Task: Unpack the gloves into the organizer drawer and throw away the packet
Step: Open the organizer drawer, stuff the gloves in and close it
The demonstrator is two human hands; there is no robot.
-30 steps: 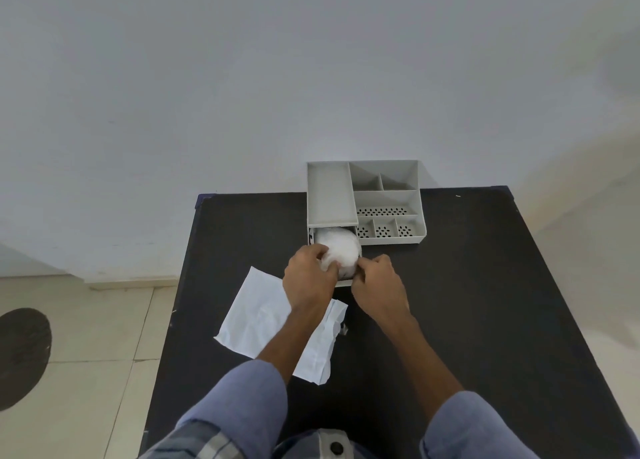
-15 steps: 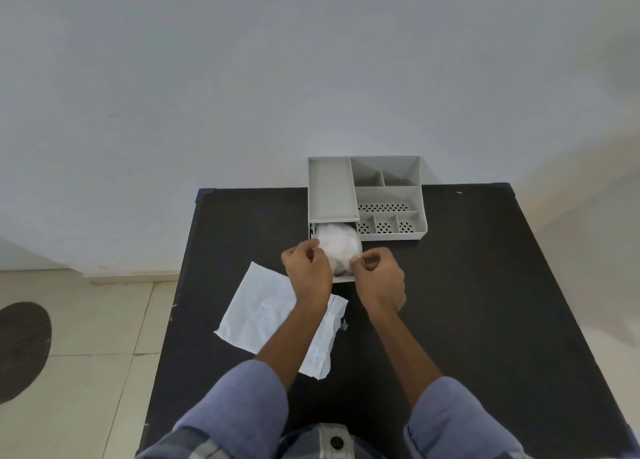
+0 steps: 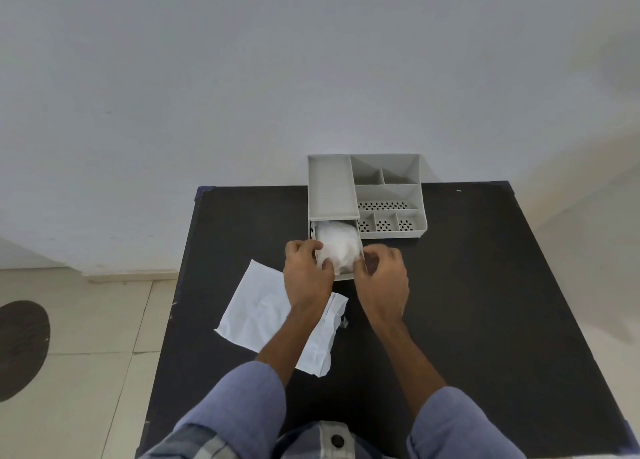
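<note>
It looked like a plain, bare room, a simple home or office corner, though I could not tell which. I stood at a black rectangular table (image 3: 467, 285) pushed against an unadorned pale grey wall (image 3: 242, 77) at twelve o'clock. Beige square floor tiles (image 3: 86, 320) lay at nine o'clock, and a grey plastic desk organizer with compartments (image 3: 388, 195) suggested stationery storage.

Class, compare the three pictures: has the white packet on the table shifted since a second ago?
No. The white packet lies at the same spot beside the table's left edge, below the organizer; only the camera shifted slightly.
</note>
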